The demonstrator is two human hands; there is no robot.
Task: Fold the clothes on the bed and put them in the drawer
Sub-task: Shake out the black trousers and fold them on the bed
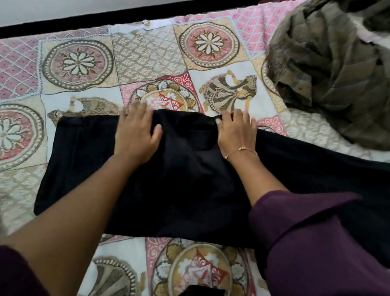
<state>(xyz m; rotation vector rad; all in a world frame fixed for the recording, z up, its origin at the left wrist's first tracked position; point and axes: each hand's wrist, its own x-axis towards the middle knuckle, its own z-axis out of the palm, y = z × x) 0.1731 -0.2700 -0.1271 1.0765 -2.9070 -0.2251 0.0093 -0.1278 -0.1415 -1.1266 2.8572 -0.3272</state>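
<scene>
Left hand (138, 131) lies flat, fingers relaxed, on the black garment (184, 184) spread over the bed (80, 64). Right hand (234, 134) seems to pinch its far edge. An olive jacket (337, 75) lies crumpled nearby.

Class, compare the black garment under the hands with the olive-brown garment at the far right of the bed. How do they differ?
The black garment is spread flat on the bedsheet; the olive-brown garment lies crumpled in a heap. The black one looks plain and smooth; the olive-brown one shows stitched lines. The left hand and right hand rest on the black one; nothing touches the olive-brown one. Both lie on the bed.
</scene>
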